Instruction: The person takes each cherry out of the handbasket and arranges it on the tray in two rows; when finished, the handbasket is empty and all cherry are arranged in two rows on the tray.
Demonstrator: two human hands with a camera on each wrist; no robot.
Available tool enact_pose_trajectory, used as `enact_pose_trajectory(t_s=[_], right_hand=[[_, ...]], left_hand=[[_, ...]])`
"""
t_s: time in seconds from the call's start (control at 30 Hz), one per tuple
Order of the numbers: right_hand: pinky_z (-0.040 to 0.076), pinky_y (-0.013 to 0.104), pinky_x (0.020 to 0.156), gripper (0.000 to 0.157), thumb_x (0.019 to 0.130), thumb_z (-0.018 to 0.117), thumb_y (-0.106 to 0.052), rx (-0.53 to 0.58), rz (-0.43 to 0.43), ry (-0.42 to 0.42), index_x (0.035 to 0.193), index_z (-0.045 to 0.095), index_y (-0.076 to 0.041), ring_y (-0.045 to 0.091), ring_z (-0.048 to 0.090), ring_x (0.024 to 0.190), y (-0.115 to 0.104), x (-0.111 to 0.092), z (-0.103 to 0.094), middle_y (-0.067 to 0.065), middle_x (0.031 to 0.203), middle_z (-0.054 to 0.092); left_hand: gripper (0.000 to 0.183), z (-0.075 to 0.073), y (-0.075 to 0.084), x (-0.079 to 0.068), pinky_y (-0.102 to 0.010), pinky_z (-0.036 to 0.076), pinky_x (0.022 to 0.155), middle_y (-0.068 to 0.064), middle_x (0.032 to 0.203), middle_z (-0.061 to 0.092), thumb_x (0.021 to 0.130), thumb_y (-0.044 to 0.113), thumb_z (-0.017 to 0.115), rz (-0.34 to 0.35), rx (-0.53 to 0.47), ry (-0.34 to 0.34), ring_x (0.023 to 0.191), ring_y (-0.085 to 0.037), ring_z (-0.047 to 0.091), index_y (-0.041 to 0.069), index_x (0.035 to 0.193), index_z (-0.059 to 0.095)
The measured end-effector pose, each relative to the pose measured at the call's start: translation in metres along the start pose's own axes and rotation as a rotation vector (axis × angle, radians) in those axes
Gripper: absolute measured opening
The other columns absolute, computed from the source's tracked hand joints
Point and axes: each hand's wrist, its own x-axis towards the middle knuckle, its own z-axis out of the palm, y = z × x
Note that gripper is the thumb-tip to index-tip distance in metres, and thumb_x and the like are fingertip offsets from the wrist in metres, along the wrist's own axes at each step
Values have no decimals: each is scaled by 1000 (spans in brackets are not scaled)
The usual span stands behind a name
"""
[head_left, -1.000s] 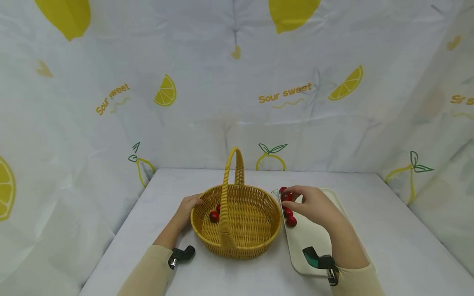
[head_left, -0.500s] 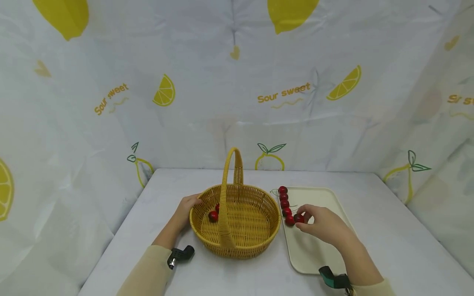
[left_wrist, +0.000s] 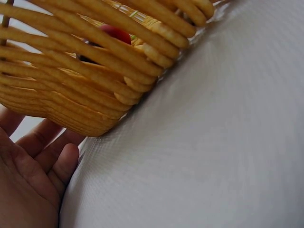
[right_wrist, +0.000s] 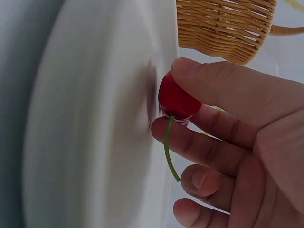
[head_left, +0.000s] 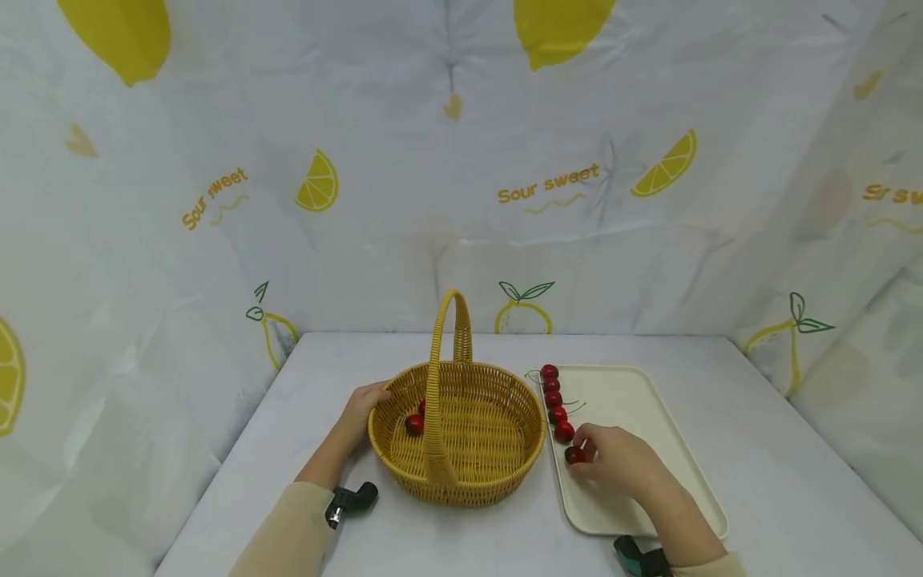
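My right hand (head_left: 622, 458) pinches a red cherry (right_wrist: 178, 97) between thumb and fingertips, close over the near left part of the cream tray (head_left: 649, 409). Its green stem (right_wrist: 168, 149) hangs free past the fingers. Several more cherries (head_left: 552, 398) lie in a row along the tray's left edge, some with thin stems. At the left side of the yellow wicker basket (head_left: 472, 495), my left hand (head_left: 360, 413) holds the rim. In the left wrist view its fingers (left_wrist: 40, 135) lie against the outer weave. Two cherries (head_left: 415, 424) sit inside the basket, one partly hidden by the handle.
The basket's tall arched handle (head_left: 435, 385) rises over its middle. Basket and tray stand side by side on a white-covered table (head_left: 505, 545). A white curtain (head_left: 404, 240) printed with lemons hangs behind the table's far edge.
My right hand has brought a cherry from the row's far part toward me, past the row's near end and down close to the tray. The left hand stays at the basket.
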Motion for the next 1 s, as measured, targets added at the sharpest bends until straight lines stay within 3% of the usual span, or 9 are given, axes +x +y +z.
enact_pose_trajectory(t_s=[0.33,0.57,1.0], right_hand=[[48,38,71,32,75,88,-16,30,19,19,100,67,-13,13,55,75,5,0,0,-6,82,63],[46,38,72,26,77,84,-11,53,22,43,90,63,-16,15,55,77,7,0,1,-7,83,64],[45,37,69,24,79,83,-11,85,-40,78,89,63,-18,14,54,74,7,0,4,-7,88,69]], left_hand=[[50,2,4,-2,-48,35,117,-16,140,62,96,20,48,-7,15,5,136,-34,53,-2,139,62],[50,1,4,-1,-47,36,116,-16,140,62,95,19,48,-26,1,5,136,-34,53,-2,139,62],[50,1,3,0,-48,35,117,-16,139,62,95,19,48,-13,-4,4,136,-33,53,-2,138,63]])
